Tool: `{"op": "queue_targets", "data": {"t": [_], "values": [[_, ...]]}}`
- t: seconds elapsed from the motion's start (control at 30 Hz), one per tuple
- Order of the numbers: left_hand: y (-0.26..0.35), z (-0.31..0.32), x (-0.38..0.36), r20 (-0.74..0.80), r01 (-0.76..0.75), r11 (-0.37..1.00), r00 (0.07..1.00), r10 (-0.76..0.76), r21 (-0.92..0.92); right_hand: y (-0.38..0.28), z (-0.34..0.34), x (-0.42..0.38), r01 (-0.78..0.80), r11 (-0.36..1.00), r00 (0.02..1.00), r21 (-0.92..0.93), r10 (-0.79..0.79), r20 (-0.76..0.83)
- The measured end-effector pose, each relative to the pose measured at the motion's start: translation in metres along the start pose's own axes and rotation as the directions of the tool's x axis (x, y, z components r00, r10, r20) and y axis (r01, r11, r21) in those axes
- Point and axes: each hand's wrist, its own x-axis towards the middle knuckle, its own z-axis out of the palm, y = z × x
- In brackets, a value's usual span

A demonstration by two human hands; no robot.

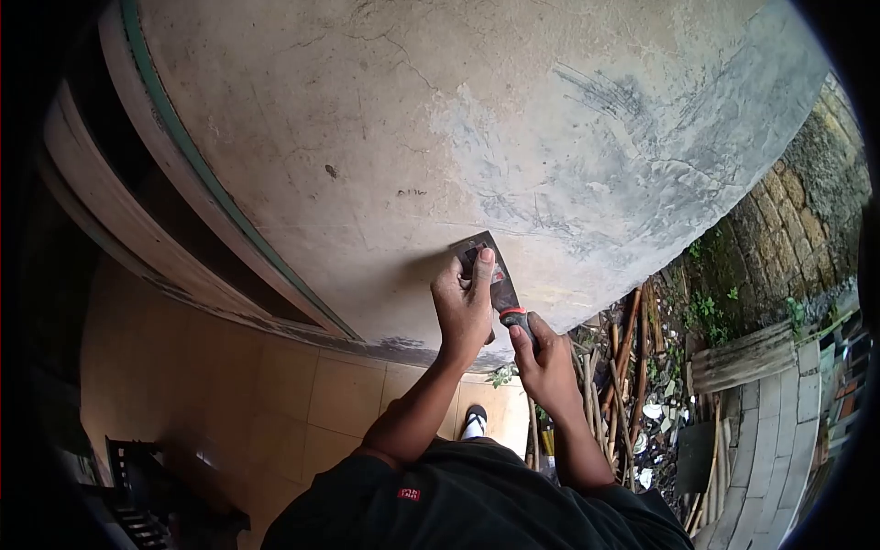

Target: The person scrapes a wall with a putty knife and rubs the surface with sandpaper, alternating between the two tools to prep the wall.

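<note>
A scraper (503, 291) with a dark flat blade and a black-and-red handle lies across my view, close against the worn wall (367, 183). My right hand (550, 368) is closed round its handle, thumb laid along the top. Further up, my left hand (463, 310) grips the blade near its far end, with the thumb pressed on its face and the other fingers curled, partly hidden. Grey-white dust coats the left fingers. Around the blade the wall shows pale patches, cracks and grey smears.
A window or door frame with a green edge (174, 119) runs down the left. Tan floor tiles (344, 394) lie below, with one sandaled foot (474, 422) on them. To the right are bamboo poles (632, 339), litter, a brick wall (779, 225) and grey blocks (775, 426).
</note>
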Motion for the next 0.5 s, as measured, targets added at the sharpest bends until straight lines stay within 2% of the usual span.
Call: {"op": "queue_targets", "data": {"t": [0.07, 0.1, 0.2, 0.27, 0.3, 0.33, 0.4, 0.43, 0.5], "values": [[-0.003, 0.003, -0.003, 0.008, 0.125, 0.992, 0.992, -0.125, -0.016, -0.002, -0.005, 0.008, 0.037, 0.999, 0.999, -0.015, -0.037, 0.007], [0.0, 0.01, 0.001, -0.057, -0.039, 0.999, 0.998, 0.039, 0.0, -0.005, -0.008, 0.01, 0.058, 0.998, 0.998, -0.032, -0.058, 0.005], [0.013, 0.013, 0.003, -0.122, -0.061, 0.998, 0.991, 0.063, 0.019, -0.022, -0.019, 0.014, 0.027, 0.999, 0.996, -0.039, -0.023, 0.085], [-0.004, 0.007, -0.001, -0.073, -0.017, 0.999, 0.997, 0.02, 0.041, -0.011, -0.02, 0.013, 0.091, 0.995, 0.991, -0.05, -0.086, 0.107], [0.002, 0.015, -0.004, -0.123, 0.014, 1.0, 0.992, -0.017, -0.025, -0.01, -0.019, 0.012, 0.09, 0.996, 0.991, -0.023, -0.087, 0.1], [0.004, 0.016, -0.001, -0.134, 0.003, 1.0, 0.991, -0.006, -0.024, -0.011, -0.019, 0.013, 0.084, 0.996, 0.992, 0.004, -0.084, 0.093], [0.006, 0.015, 0.007, -0.175, -0.138, 0.989, 0.974, 0.146, 0.055, -0.013, -0.02, 0.023, 0.104, 0.994, 0.987, -0.041, -0.098, 0.126], [0.009, 0.013, 0.008, -0.158, -0.079, 0.997, 0.984, 0.078, 0.0, -0.017, -0.022, 0.024, 0.117, 0.992, 0.984, -0.052, -0.109, 0.139], [0.004, 0.012, 0.003, -0.144, -0.08, 0.997, 0.986, 0.081, 0.01, -0.016, -0.024, 0.023, 0.136, 0.989, 0.979, -0.053, -0.126, 0.159]]}}
